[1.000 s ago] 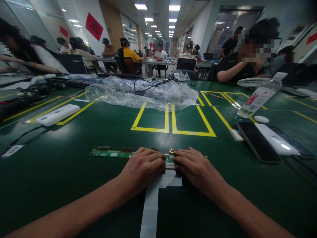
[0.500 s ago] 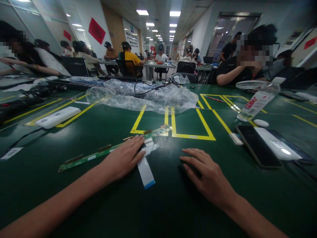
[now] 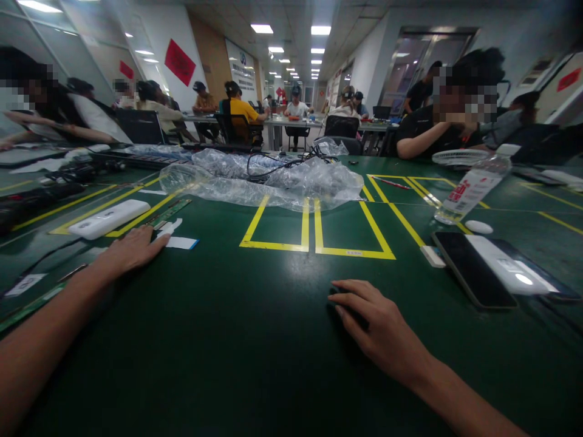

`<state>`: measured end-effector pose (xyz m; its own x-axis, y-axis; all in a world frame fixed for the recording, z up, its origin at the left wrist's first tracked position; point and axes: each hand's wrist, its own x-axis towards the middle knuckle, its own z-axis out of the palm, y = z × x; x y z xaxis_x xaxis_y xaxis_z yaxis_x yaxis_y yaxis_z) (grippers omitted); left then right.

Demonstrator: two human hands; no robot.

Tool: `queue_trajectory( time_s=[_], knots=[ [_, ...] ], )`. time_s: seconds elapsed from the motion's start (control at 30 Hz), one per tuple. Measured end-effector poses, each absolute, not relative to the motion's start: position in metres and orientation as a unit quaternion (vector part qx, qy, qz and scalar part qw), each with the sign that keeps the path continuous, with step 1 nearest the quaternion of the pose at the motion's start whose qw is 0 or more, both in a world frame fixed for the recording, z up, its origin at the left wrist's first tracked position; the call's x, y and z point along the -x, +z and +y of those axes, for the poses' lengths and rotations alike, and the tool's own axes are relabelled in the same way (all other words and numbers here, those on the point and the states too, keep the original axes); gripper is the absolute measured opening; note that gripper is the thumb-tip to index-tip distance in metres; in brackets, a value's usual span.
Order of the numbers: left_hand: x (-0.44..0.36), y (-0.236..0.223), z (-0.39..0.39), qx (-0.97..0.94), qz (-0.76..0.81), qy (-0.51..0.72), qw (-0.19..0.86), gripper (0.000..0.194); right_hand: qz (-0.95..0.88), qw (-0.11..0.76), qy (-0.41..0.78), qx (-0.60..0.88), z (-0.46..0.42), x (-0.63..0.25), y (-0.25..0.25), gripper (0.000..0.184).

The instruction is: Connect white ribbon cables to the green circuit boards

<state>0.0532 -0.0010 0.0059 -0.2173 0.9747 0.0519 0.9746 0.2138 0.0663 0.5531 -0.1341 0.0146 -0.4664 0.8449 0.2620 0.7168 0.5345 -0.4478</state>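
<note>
On the left of the table, my left hand is closed over a long, narrow green circuit board. The middle of the board is hidden under my hand and forearm; its near end shows at the lower left. By my thumb, a white flat ribbon cable with a blue tip sticks out to the right. My right hand rests right of centre on the green tabletop, fingers apart and slightly bent, holding nothing.
Crumpled clear plastic wrap with a black cable lies ahead. A white power bank is beyond my left hand. At right are a phone, a bottle and a round white item. People sit around.
My left hand has slid the circuit board and its ribbon cable leftward, from near the centre to beside the power bank. My right hand has barely moved.
</note>
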Motion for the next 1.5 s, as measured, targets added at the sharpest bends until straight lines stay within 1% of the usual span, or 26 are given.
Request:
queue_trajectory(
  time_s=[0.13, 0.33, 0.5, 0.57, 0.67, 0.7, 0.77, 0.83, 0.9, 0.97, 1.03, 1.1, 1.17, 1.23, 1.3, 1.33, 1.43, 1.5],
  knots=[
    [-0.046, 0.002, 0.004, -0.614, 0.788, 0.046, 0.012, 0.082, -0.846, 0.229, 0.147, 0.459, -0.134, -0.552, 0.015, 0.026],
    [-0.037, 0.009, 0.004, -0.614, 0.788, 0.024, 0.045, 0.095, -0.846, 0.227, 0.151, 0.459, -0.135, -0.55, 0.016, 0.026],
    [-0.045, 0.014, 0.0, -0.61, 0.792, 0.017, 0.026, 0.097, -0.841, 0.221, 0.16, 0.468, -0.135, -0.55, 0.016, 0.026],
    [-0.068, 0.015, -0.005, -0.638, 0.77, 0.014, 0.02, 0.097, -0.838, 0.226, 0.163, 0.47, -0.134, -0.55, 0.016, 0.026],
    [-0.132, 0.01, -0.025, -0.718, 0.695, 0.002, 0.036, 0.096, -0.833, 0.233, 0.169, 0.473, -0.132, -0.551, 0.016, 0.026],
    [-0.158, 0.007, -0.036, -0.75, 0.66, -0.001, 0.046, 0.095, -0.831, 0.232, 0.172, 0.475, -0.132, -0.551, 0.016, 0.026],
    [-0.211, 0.004, -0.065, -0.81, 0.583, -0.005, 0.062, 0.1, -0.831, 0.229, 0.172, 0.477, -0.133, -0.551, 0.017, 0.027],
    [-0.253, 0.003, -0.095, -0.878, 0.473, 0.005, 0.076, 0.102, -0.836, 0.224, 0.167, 0.473, -0.134, -0.55, 0.017, 0.029],
    [-0.278, 0.007, -0.116, -0.908, 0.409, 0.01, 0.089, 0.103, -0.844, 0.217, 0.161, 0.463, -0.137, -0.548, 0.018, 0.031],
    [-0.284, 0.01, -0.123, -0.916, 0.39, 0.012, 0.094, 0.099, -0.855, 0.205, 0.156, 0.451, -0.14, -0.545, 0.019, 0.033],
    [-0.275, 0.012, -0.112, -0.908, 0.41, 0.018, 0.086, 0.087, -0.864, 0.19, 0.149, 0.442, -0.142, -0.543, 0.019, 0.036],
    [-0.253, 0.01, -0.087, -0.882, 0.466, 0.031, 0.059, 0.077, -0.868, 0.177, 0.145, 0.441, -0.144, -0.543, 0.02, 0.038],
    [-0.218, 0.006, -0.055, -0.838, 0.544, 0.047, 0.013, 0.074, -0.869, 0.173, 0.142, 0.44, -0.145, -0.544, 0.021, 0.038],
    [-0.171, 0.003, -0.025, -0.782, 0.619, 0.064, -0.036, 0.074, -0.872, 0.174, 0.141, 0.435, -0.146, -0.546, 0.022, 0.033],
    [-0.119, 0.0, -0.003, -0.722, 0.685, 0.076, -0.054, 0.08, -0.874, 0.177, 0.14, 0.431, -0.145, -0.546, 0.023, 0.029],
    [-0.095, -0.001, 0.005, -0.695, 0.713, 0.079, -0.053, 0.087, -0.874, 0.174, 0.143, 0.432, -0.145, -0.546, 0.024, 0.03],
    [-0.048, -0.001, 0.016, -0.647, 0.758, 0.073, -0.022, 0.105, -0.883, 0.14, 0.16, 0.418, -0.143, -0.545, 0.027, 0.049],
    [-0.043, -0.001, 0.017, -0.659, 0.749, 0.068, -0.01, 0.109, -0.898, 0.105, 0.171, 0.392, -0.143, -0.542, 0.03, 0.056]
  ],
)
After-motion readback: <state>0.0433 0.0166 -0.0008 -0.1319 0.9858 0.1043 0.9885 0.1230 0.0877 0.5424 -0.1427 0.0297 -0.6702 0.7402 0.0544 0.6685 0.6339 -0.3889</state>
